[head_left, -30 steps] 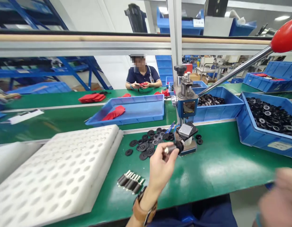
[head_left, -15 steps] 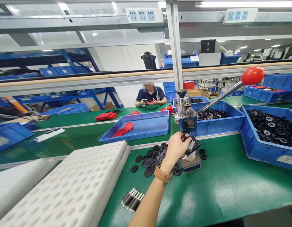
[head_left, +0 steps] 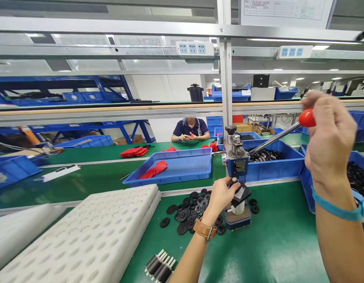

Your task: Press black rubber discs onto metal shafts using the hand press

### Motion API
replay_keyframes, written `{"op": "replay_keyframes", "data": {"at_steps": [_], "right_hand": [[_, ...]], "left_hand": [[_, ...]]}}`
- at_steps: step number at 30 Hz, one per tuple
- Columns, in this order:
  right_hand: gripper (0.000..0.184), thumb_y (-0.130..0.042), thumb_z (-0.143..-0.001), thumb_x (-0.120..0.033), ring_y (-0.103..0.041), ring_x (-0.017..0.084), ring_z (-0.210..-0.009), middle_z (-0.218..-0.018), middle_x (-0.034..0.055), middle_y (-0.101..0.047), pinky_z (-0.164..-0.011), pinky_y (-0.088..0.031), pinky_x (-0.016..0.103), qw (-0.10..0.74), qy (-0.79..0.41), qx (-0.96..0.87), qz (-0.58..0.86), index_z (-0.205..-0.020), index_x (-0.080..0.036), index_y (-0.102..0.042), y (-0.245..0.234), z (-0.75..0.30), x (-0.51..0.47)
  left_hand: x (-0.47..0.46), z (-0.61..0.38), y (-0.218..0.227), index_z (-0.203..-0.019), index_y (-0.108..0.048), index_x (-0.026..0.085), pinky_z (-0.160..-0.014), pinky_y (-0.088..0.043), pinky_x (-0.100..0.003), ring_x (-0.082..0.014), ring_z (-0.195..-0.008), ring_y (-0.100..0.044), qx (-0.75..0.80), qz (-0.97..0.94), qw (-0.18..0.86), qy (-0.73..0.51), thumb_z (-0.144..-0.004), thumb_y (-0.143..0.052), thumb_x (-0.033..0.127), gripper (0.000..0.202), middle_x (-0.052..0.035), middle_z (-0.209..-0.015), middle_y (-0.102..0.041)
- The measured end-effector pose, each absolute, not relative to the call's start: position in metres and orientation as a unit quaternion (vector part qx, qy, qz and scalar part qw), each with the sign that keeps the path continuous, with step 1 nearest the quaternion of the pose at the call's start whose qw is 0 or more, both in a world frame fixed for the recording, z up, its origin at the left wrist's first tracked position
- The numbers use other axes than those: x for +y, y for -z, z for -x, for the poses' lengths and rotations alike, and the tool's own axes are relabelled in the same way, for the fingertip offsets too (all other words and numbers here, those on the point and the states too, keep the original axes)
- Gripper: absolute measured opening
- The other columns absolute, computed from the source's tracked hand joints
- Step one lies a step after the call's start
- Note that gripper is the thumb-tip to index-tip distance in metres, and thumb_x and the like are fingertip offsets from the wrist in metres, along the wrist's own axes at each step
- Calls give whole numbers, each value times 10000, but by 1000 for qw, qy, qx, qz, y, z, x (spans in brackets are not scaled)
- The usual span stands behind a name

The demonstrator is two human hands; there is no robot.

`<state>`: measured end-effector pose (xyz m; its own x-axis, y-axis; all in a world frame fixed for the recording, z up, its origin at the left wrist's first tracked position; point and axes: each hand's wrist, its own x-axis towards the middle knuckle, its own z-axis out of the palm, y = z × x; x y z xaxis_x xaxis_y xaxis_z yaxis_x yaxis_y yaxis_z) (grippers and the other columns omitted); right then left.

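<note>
A small hand press (head_left: 238,165) with a blue body stands on the bench. My left hand (head_left: 222,194), with a brown watch strap, pinches a small dark part with a pale top under the press head; the fingers hide most of it. Beside those fingers is the black plate (head_left: 241,195) of the press. My right hand (head_left: 329,137), a blue band on its wrist, is closed round the red knob (head_left: 307,118) of the press lever (head_left: 273,137). Loose black wheels (head_left: 184,214) lie in a heap left of the press.
Several dark rollers with pale shafts (head_left: 160,267) lie at the front. White foam trays with round hollows (head_left: 81,236) fill the left. Blue bins (head_left: 273,170) of black parts stand behind and right of the press. Across the bench, a person (head_left: 191,131) sits behind a blue tray (head_left: 184,179).
My right hand has come into view from the right and taken hold of the lever's red knob. My left hand stays at the press. The view has tilted upward.
</note>
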<state>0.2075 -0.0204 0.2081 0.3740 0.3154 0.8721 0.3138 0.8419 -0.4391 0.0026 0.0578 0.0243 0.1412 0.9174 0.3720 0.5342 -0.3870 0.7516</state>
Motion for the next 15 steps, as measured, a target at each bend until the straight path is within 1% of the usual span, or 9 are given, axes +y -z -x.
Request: {"op": "replay_keyframes", "data": {"at_steps": [1,2,3,5,7,10,12,13,15], "right_hand": [[268,-561,-1028,-340,-685,137,-860,-944,75,-710,-740,-539,266,787,-16,-555,269,-1021,-124,-719,-214,-206,-14],[252,-574,-1006,-304,-682,130,-729,-801,53,-697,-674,-548,276,790,-38,-554,259,-907,-120,-716,-217,-205,-9],[243,-578,-987,-266,-670,125,-633,-710,30,-675,-635,-558,288,788,-64,-559,251,-834,-124,-703,-219,-204,-8],[203,-611,-926,-184,-655,127,-539,-619,3,-642,-625,-590,320,792,-97,-556,233,-749,-126,-692,-218,-205,-10],[179,-631,-896,-157,-669,144,-538,-597,6,-647,-656,-623,358,790,-120,-556,227,-747,-115,-721,-212,-207,-19],[168,-629,-898,-160,-684,166,-553,-601,15,-676,-711,-658,430,789,-117,-549,248,-886,-108,-788,-198,-209,-36],[182,-634,-888,-161,-713,194,-598,-638,24,-709,-773,-661,471,790,-99,-540,273,-937,-133,-808,-181,-208,-49],[177,-649,-876,-167,-733,214,-631,-668,34,-730,-799,-658,474,791,-87,-531,291,-934,-148,-815,-170,-206,-56],[157,-687,-859,-197,-769,252,-708,-774,58,-777,-800,-652,440,786,-56,-510,346,-926,-181,-829,-146,-204,-70]], "left_hand": [[57,-3,-26,-724,-715,163,-585,-364,-267,-180,-652,-601,506,-721,227,-415,-856,-665,313,205,-47,-703,-722],[56,-3,-28,-708,-709,167,-577,-348,-269,-179,-642,-592,508,-723,225,-411,-849,-670,307,203,-45,-689,-716],[56,-3,-30,-699,-706,171,-574,-335,-271,-178,-634,-585,509,-724,224,-407,-843,-675,301,197,-43,-682,-713],[54,-3,-32,-690,-704,178,-576,-318,-275,-177,-632,-582,511,-727,223,-400,-836,-681,294,188,-42,-681,-714],[53,-3,-34,-680,-695,182,-580,-311,-277,-180,-638,-586,513,-729,224,-394,-840,-679,292,195,-42,-682,-715],[52,-3,-33,-674,-681,184,-580,-309,-277,-180,-646,-589,514,-729,228,-390,-859,-664,290,213,-43,-683,-715],[52,-3,-31,-673,-674,185,-579,-309,-277,-177,-639,-583,515,-727,229,-392,-869,-655,292,224,-40,-679,-709],[52,-3,-31,-663,-666,185,-577,-305,-278,-175,-631,-576,515,-726,229,-393,-870,-655,294,235,-37,-664,-698],[52,-3,-30,-632,-643,188,-571,-291,-282,-173,-612,-556,518,-724,226,-396,-868,-661,301,262,-26,-618,-661]]}}
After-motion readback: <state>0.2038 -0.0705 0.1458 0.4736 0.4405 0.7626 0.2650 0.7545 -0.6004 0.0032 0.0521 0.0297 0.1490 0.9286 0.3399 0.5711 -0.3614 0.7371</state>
